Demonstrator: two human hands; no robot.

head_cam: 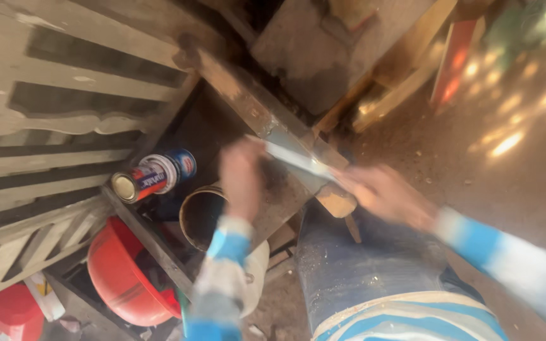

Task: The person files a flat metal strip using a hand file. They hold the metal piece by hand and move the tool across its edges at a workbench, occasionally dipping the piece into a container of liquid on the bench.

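A view from above, looking down at a person's two hands at work in a cluttered, dusty workshop; both hands are blurred by motion.

The left hand point(241, 177), in a sleeve banded blue and pale grey, is raised near the middle of the scene. Its fingers look curled inward around the near end of a thin, flat, pale strip point(295, 159), though the blur makes the exact grip hard to tell. The strip slants down toward the right, lying over a rough wooden plank point(254, 104) that runs diagonally from upper left to lower right.

The right hand point(383, 192), in a matching striped sleeve, reaches in from the right. Its fingertips meet the far end of the strip, just above a small wooden block point(336, 203); how tightly the fingers close cannot be told.

Below the hands, the person's knee in dusty blue trousers point(361, 265) fills the lower centre.

Left of the left hand, a small tin can point(153, 175) with a blue, red and white label lies on its side on a dark shelf. Just beside it, nearer the hand, stands an open round tin point(202, 215). Lower left sits a red bowl point(124, 275), with a red container point(11, 316) in the corner. Pale carved wooden slats point(52, 120) fill the left side, and bare sunlit floor point(513, 145) lies to the right.
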